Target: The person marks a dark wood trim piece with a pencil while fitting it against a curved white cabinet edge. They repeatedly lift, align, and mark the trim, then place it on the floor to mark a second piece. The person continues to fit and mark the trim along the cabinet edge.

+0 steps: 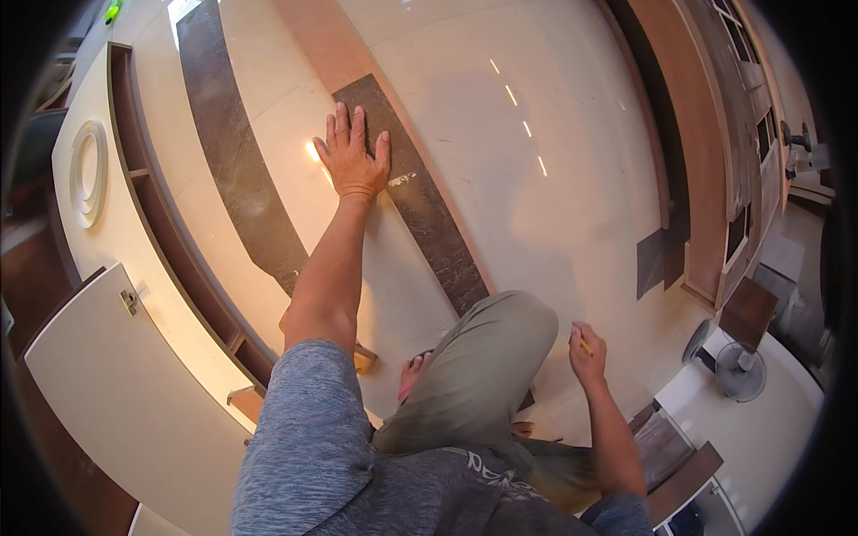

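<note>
My left hand [354, 151] lies with its fingers spread on a dark brown strip of laminate sheet [432, 231]. Under that strip is a longer pinkish-brown board [322, 40], whose edge shows along the strip's right side. At the right, above the floor, my right hand [588, 354] holds a short yellow pencil [586, 346] in closed fingers. Left of my left arm, another dark brown laminate strip [231, 144] lies on the pale floor.
A long cabinet carcass [87, 258] with a coil of edge banding [88, 174] stands at the left, beside a white door panel [127, 402] with a hinge. Brown carcasses [684, 87] line the right. A round clear container [740, 372] stands lower right, near dark board pieces [749, 311].
</note>
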